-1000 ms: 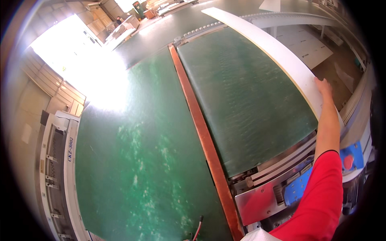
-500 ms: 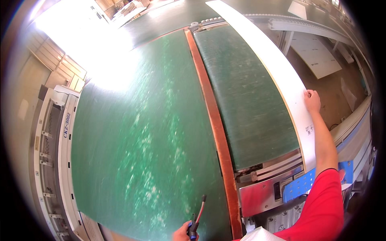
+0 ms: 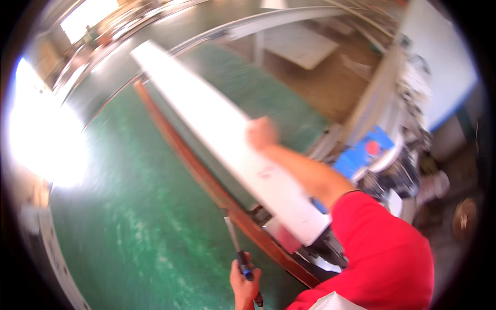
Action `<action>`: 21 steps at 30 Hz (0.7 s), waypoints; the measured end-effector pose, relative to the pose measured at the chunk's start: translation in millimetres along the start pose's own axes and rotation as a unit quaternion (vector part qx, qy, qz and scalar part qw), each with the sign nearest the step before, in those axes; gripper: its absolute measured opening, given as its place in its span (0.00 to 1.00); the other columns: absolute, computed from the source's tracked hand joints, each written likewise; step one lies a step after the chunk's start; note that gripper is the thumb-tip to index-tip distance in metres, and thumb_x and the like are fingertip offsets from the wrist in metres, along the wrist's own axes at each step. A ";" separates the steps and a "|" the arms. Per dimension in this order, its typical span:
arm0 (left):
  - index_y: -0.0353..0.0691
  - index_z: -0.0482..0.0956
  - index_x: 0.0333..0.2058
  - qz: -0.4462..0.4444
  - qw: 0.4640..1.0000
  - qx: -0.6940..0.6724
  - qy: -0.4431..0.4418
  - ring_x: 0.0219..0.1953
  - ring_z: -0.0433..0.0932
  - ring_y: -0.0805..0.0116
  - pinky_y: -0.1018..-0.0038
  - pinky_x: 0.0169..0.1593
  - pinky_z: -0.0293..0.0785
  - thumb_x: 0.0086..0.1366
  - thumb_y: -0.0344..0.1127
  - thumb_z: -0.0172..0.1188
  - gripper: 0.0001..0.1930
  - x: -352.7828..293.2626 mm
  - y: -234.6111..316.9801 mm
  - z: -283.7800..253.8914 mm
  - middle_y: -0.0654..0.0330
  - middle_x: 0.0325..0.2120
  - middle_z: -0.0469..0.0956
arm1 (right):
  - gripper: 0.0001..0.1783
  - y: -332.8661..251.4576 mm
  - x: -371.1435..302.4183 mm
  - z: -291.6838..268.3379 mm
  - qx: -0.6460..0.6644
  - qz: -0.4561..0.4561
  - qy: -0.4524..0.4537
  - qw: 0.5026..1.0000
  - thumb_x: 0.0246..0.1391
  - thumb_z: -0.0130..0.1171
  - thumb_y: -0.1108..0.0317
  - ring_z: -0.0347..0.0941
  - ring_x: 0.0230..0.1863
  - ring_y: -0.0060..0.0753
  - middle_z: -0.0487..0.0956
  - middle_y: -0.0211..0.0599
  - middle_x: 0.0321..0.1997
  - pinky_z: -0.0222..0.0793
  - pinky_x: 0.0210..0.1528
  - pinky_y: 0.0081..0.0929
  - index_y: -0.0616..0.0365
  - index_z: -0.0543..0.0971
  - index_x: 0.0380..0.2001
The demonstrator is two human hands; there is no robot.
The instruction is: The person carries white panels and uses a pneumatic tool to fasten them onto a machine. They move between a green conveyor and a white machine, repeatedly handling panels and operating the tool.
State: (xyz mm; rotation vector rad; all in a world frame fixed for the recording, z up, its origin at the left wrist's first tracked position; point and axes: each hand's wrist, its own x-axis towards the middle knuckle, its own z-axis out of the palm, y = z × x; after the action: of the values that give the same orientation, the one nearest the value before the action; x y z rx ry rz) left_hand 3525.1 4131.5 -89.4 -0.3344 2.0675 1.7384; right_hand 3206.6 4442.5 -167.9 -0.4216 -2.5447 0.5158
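Note:
In my left hand (image 3: 244,283) I grip an air blow gun (image 3: 243,264), its long thin nozzle pointing up and away over the green belt. A hose fitting shows below the hand. A long white board (image 3: 206,121) lies slantwise over the narrower belt section, just right of a reddish-brown strip (image 3: 206,185). My right hand (image 3: 262,133) is closed at the board's right edge; motion blurs its fingers. My right forearm crosses the board's near part, and a dark mark shows on the board's face near that arm.
The wide green belt (image 3: 124,206) fills the left. A blue bracket (image 3: 364,152) and metal machine parts stand right of the board's near end. Beyond, a curved white rail (image 3: 279,19) crosses over a loose white panel (image 3: 299,45). A large pale sheet (image 3: 436,62) stands at far right.
My right hand and the white board have shifted left toward the reddish-brown strip. The view has turned right. The left hand with the blow gun has come further into view.

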 end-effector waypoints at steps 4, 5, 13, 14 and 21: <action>0.33 0.65 0.57 -0.011 0.999 -0.037 0.001 0.45 0.71 0.64 0.72 0.51 0.66 0.41 0.23 0.59 0.37 20.9 -17.5 9.3 0.56 0.44 0.71 | 0.10 -78.0 -64.5 -8.6 0.081 0.034 -0.038 0.995 0.47 0.59 0.65 0.69 0.43 0.50 0.71 0.47 0.37 0.67 0.44 0.42 0.58 0.74 0.31; 0.32 0.64 0.57 0.003 0.999 -0.034 0.010 0.46 0.70 0.63 0.72 0.52 0.65 0.41 0.23 0.59 0.38 16.9 -22.3 8.2 0.56 0.45 0.70 | 0.11 -94.9 -78.1 -9.2 0.089 0.042 -0.062 0.993 0.48 0.58 0.66 0.68 0.45 0.50 0.71 0.48 0.39 0.66 0.46 0.42 0.58 0.72 0.34; 0.33 0.68 0.45 0.041 0.987 0.009 0.158 0.34 0.70 0.66 0.72 0.39 0.68 0.48 0.22 0.56 0.21 -47.0 -69.7 -66.3 0.57 0.33 0.70 | 0.16 -205.4 -197.2 -9.8 0.130 0.053 -0.114 0.983 0.47 0.58 0.70 0.67 0.46 0.51 0.70 0.50 0.39 0.65 0.49 0.39 0.61 0.71 0.41; 0.32 0.67 0.49 0.049 0.985 0.003 0.167 0.38 0.71 0.61 0.69 0.43 0.68 0.52 0.26 0.56 0.23 -64.2 -88.9 -81.4 0.52 0.35 0.72 | 0.17 -214.5 -220.2 -15.6 0.134 0.055 -0.122 0.982 0.47 0.58 0.70 0.66 0.46 0.51 0.70 0.50 0.39 0.65 0.49 0.39 0.61 0.71 0.42; 0.29 0.66 0.55 -0.035 0.967 0.024 0.250 0.46 0.71 0.58 0.63 0.50 0.67 0.55 0.35 0.61 0.30 -211.2 -231.8 -192.6 0.48 0.46 0.73 | 0.33 -282.0 -388.7 -85.8 0.179 0.012 -0.285 0.942 0.48 0.57 0.69 0.64 0.50 0.51 0.65 0.49 0.44 0.65 0.51 0.41 0.60 0.63 0.59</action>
State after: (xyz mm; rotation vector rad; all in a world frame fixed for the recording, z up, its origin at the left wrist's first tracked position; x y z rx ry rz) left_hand 3782.8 3881.7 -170.3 -0.8991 2.3932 1.6816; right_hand 3517.8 4068.0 -138.1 -0.1826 -2.8885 1.2393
